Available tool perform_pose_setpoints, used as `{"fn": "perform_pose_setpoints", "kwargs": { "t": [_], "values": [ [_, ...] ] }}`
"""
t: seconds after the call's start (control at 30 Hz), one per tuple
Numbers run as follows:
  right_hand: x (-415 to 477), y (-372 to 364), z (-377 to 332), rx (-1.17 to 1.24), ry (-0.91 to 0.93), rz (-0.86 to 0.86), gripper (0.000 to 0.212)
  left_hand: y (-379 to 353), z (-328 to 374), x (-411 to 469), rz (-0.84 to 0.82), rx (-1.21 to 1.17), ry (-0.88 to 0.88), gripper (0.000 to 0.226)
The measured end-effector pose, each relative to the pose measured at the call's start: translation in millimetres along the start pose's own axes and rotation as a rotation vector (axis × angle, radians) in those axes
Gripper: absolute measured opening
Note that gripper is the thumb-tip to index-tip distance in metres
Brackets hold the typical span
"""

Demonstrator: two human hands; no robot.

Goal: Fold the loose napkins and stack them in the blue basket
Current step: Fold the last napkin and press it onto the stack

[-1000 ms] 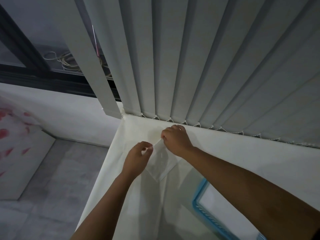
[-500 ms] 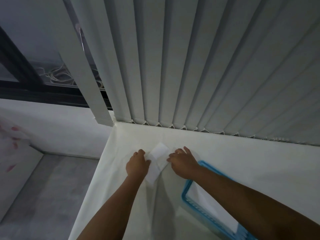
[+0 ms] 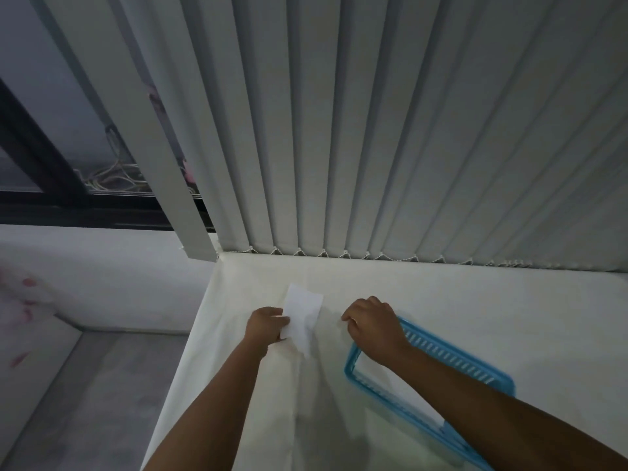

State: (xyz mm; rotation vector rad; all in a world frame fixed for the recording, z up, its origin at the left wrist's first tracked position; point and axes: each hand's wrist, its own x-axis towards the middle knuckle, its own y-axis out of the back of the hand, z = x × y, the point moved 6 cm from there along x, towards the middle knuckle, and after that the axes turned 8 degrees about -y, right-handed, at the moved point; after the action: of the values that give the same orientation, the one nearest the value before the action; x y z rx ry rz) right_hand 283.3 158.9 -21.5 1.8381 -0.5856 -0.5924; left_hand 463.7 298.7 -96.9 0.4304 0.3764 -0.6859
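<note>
A white napkin (image 3: 302, 314), folded into a narrow strip, is at the far left corner of the cloth-covered table (image 3: 475, 317). My left hand (image 3: 266, 326) grips its near left edge with curled fingers. My right hand (image 3: 372, 322) is a little to the right of the napkin, apart from it, fingers curled down with nothing visibly in them. The blue basket (image 3: 452, 363) stands on the table under my right wrist and forearm. White folded napkins (image 3: 394, 382) lie inside it, partly hidden by the arm.
Vertical blinds (image 3: 373, 147) hang along the table's far edge. The table's left edge drops to a grey floor (image 3: 85, 402). A dark window frame (image 3: 68, 198) is at the far left.
The napkin went from a broad sheet held by both hands to a narrow folded strip. My right hand let go and moved right. The view tilted, bringing the basket into sight.
</note>
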Motion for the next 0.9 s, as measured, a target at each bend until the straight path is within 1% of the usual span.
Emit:
{"fn": "perform_pose_setpoints", "kwargs": {
  "t": [0.03, 0.1, 0.17, 0.27, 0.33, 0.4, 0.5, 0.53, 0.63, 0.7, 0.73, 0.83, 0.9],
  "values": [
    [-5.0, 1.4, -1.7, 0.015, -0.011, 0.022, 0.028, -4.5, 3.4, -7.7, -0.022, -0.126, 0.018, 0.027],
    [-15.6, 5.2, -6.9, 0.028, -0.028, 0.064, 0.028, -14.3, 14.5, -24.1, -0.057, -0.274, 0.018, 0.026],
    [-26.1, 7.8, -10.6, 0.070, -0.075, 0.085, 0.035, -24.6, 26.4, -39.4, -0.089, -0.408, 0.001, 0.026],
    [-40.9, 3.3, -7.5, 0.263, -0.249, -0.022, 0.051, -41.1, 43.2, -62.8, -0.155, -0.533, -0.041, 0.026],
    [-49.3, 0.9, -4.4, 0.407, -0.340, -0.095, 0.053, -53.4, 53.8, -77.9, -0.219, -0.571, -0.083, 0.032],
    [-56.3, 1.2, -1.3, 0.613, -0.422, -0.132, 0.048, -62.2, 61.2, -91.0, -0.245, -0.603, -0.111, 0.033],
    [-68.9, 2.8, 7.9, 1.103, -0.616, -0.182, 0.041, -72.0, 62.9, -108.3, -0.258, -0.595, -0.122, 0.034],
    [-72.6, 6.4, 12.1, 1.201, -0.636, -0.178, 0.038, -75.4, 61.0, -115.5, -0.264, -0.570, -0.124, 0.034],
    [-83.5, 23.2, 25.9, 1.215, -0.569, -0.113, 0.027, -89.7, 54.2, -136.5, -0.308, -0.526, -0.138, 0.041],
    [-94.2, 31.0, 34.6, 1.186, -0.538, -0.082, 0.019, -98.1, 53.4, -150.5, -0.336, -0.608, -0.135, 0.042],
    [-100.3, 32.8, 40.8, 1.169, -0.535, -0.068, 0.019, -101.1, 54.7, -156.9, -0.340, -0.671, -0.131, 0.039],
    [-121.1, 37.7, 63.8, 1.118, -0.548, -0.040, 0.021, -102.0, 59.1, -166.5, -0.271, -0.806, -0.134, 0.035],
    [-135.3, 41.0, 82.0, 1.111, -0.560, -0.032, 0.022, -100.9, 57.9, -167.1, -0.179, -0.800, -0.144, 0.034]
  ]
}}
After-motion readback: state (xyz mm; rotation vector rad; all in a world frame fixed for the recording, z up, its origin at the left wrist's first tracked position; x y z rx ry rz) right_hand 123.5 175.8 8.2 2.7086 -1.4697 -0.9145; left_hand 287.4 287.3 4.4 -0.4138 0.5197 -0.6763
